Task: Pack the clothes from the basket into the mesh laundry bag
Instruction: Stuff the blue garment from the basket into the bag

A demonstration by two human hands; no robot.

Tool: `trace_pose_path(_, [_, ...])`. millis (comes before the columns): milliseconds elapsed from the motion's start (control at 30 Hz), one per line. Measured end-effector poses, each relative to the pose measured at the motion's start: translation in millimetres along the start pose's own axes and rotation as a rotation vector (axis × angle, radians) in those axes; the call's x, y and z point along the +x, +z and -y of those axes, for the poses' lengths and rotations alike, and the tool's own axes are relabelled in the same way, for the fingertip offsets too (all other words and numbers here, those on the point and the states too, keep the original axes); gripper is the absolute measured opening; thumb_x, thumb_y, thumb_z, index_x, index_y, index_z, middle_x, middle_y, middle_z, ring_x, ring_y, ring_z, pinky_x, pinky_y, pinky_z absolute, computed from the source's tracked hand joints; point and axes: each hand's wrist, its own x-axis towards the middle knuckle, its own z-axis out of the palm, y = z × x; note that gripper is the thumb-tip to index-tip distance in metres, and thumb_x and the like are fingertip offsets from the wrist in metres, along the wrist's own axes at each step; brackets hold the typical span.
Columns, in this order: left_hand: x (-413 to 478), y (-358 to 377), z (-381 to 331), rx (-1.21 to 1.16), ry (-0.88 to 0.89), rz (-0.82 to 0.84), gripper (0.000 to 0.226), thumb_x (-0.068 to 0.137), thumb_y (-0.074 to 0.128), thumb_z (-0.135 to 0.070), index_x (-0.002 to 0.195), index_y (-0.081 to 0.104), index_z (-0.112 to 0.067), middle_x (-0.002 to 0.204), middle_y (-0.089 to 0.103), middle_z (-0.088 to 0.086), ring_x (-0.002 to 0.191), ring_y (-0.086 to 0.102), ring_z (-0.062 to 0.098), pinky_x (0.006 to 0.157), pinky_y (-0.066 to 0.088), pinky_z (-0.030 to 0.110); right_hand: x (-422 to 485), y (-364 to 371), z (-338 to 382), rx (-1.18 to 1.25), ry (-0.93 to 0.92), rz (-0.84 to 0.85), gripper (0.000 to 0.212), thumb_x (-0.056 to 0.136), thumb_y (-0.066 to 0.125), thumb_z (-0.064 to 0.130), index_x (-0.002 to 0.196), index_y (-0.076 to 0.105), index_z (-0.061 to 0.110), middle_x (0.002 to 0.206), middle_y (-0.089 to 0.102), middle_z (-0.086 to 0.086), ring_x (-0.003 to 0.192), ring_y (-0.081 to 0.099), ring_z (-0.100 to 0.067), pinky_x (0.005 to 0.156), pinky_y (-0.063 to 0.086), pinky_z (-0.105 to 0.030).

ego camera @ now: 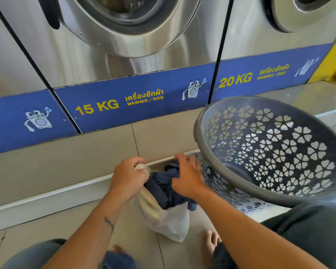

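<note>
Washers fill the space beyond the fingers: the steel 15 KG washer (124, 55) straight past them and the 20 KG washer (270, 35) past them to the right, each with a blue label band along its base. Just right of the right fingers the grey plastic laundry basket (198, 131) with flower-shaped cut-outs is tipped, its open mouth facing the camera; no clothes show inside it. Below both sets of fingers the white mesh laundry bag (169, 222) stands on the tiled floor (47, 239). A dark navy garment (163, 189) sits half in the bag's mouth, between the two hands. The left hand (127, 178) is closed, fingers bunching the bag's rim and drawstring. The right hand (186, 176) lies with fingers curled over the garment, gripping it.
</note>
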Motion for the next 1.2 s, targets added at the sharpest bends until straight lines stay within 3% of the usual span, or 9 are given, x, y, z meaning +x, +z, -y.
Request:
trace_pose_path(100, [-1.3, 3.3, -2.1, 0.003, 0.007, 0.017, 0.035, 0.089, 0.058, -0.010, 0.119, 0.068, -0.023, 0.109, 0.065, -0.002, 0.092, 0.057, 0.016, 0.078, 0.043, 0.026, 10.8, 14.7, -31.8, 0.435, 0.367, 0.262, 0.097, 0.077, 0.073, 0.038, 0.156, 0.017, 0.037, 0.160, 0.029, -0.011, 0.142, 0.035, -0.037, 0.112, 0.038, -0.051])
trace_pose_path(167, [-1.9, 5.9, -2.2, 0.000, 0.022, 0.038, 0.034, 0.089, 0.058, -0.010, 0.117, 0.069, -0.025, 0.107, 0.067, -0.004, 0.092, 0.059, 0.015, 0.076, 0.044, 0.024, 11.0, 27.9, -48.0, 0.587, 0.451, 0.313, 0.079, 0.080, 0.074, 0.032, 0.149, 0.036, 0.032, 0.146, 0.049, -0.012, 0.126, 0.054, -0.035, 0.105, 0.046, -0.052])
trace_pose_path(333, [5.6, 8.3, 0.7, -0.002, 0.009, 0.027, 0.032, 0.087, 0.057, -0.013, 0.111, 0.071, -0.028, 0.105, 0.069, -0.005, 0.087, 0.061, 0.013, 0.069, 0.045, 0.020, 2.8, 40.8, -36.4, 0.579, 0.301, -0.015, 0.022, 0.077, 0.068, 0.008, 0.094, 0.065, 0.021, 0.092, 0.069, -0.006, 0.079, 0.065, -0.017, 0.065, 0.055, -0.032])
trace_pose_path(433, [10.6, 8.5, -0.2, -0.023, -0.024, -0.030, 0.031, 0.084, 0.057, -0.013, 0.107, 0.072, -0.027, 0.102, 0.069, -0.006, 0.081, 0.059, 0.011, 0.058, 0.038, 0.015, -0.5, 25.8, 1.8, 0.657, 0.081, -0.068, 0.018, 0.074, 0.071, 0.010, 0.086, 0.067, 0.023, 0.084, 0.071, 0.001, 0.081, 0.068, -0.017, 0.067, 0.056, -0.033])
trace_pose_path(600, [10.0, 7.2, -4.3, -0.107, 0.004, -0.077, 0.027, 0.078, 0.062, -0.008, 0.091, 0.073, -0.029, 0.090, 0.073, -0.006, 0.082, 0.066, 0.011, 0.056, 0.039, 0.009, -20.2, 43.5, 29.0, 0.379, -0.092, 0.276, 0.016, 0.093, 0.058, 0.028, 0.103, 0.068, 0.020, 0.099, 0.071, 0.001, 0.092, 0.063, -0.016, 0.088, 0.054, -0.038])
trace_pose_path(800, [0.7, 0.9, 7.0, -0.035, 0.028, -0.029, 0.025, 0.081, 0.062, -0.010, 0.093, 0.073, -0.029, 0.088, 0.072, -0.008, 0.078, 0.064, 0.006, 0.054, 0.040, 0.009, -18.2, 54.6, 35.9, 0.164, -0.003, 0.655, 0.041, 0.097, 0.041, 0.011, 0.134, 0.058, 0.011, 0.135, 0.060, -0.015, 0.121, 0.054, -0.029, 0.108, 0.042, -0.043])
trace_pose_path(967, [3.4, 2.3, 5.0, 0.021, 0.005, -0.030, 0.023, 0.085, 0.062, -0.014, 0.099, 0.071, -0.029, 0.095, 0.070, -0.004, 0.084, 0.062, 0.015, 0.064, 0.044, 0.020, -0.8, 31.5, 9.5, 0.441, 0.081, 0.201, 0.055, 0.078, 0.047, 0.013, 0.120, 0.056, 0.048, 0.116, 0.066, 0.005, 0.112, 0.061, -0.022, 0.100, 0.052, -0.044])
trace_pose_path(1033, [3.1, 5.0, 1.8, 0.027, 0.017, -0.005, 0.024, 0.087, 0.062, -0.014, 0.106, 0.071, -0.027, 0.098, 0.070, -0.004, 0.087, 0.063, 0.015, 0.068, 0.048, 0.024, 6.6, 21.5, -19.7, 0.424, 0.207, 0.062, 0.061, 0.075, 0.051, 0.012, 0.128, 0.047, 0.042, 0.124, 0.059, -0.003, 0.114, 0.059, -0.029, 0.096, 0.052, -0.044])
trace_pose_path(1200, [7.7, 8.4, -0.3, 0.034, 0.021, 0.024, 0.026, 0.085, 0.060, -0.016, 0.105, 0.071, -0.029, 0.096, 0.071, -0.006, 0.084, 0.065, 0.013, 0.074, 0.055, 0.029, -4.9, 18.0, -68.3, 0.672, 0.549, 0.342, 0.077, 0.088, 0.058, 0.014, 0.154, 0.027, 0.040, 0.158, 0.036, -0.004, 0.138, 0.041, -0.035, 0.098, 0.043, -0.050])
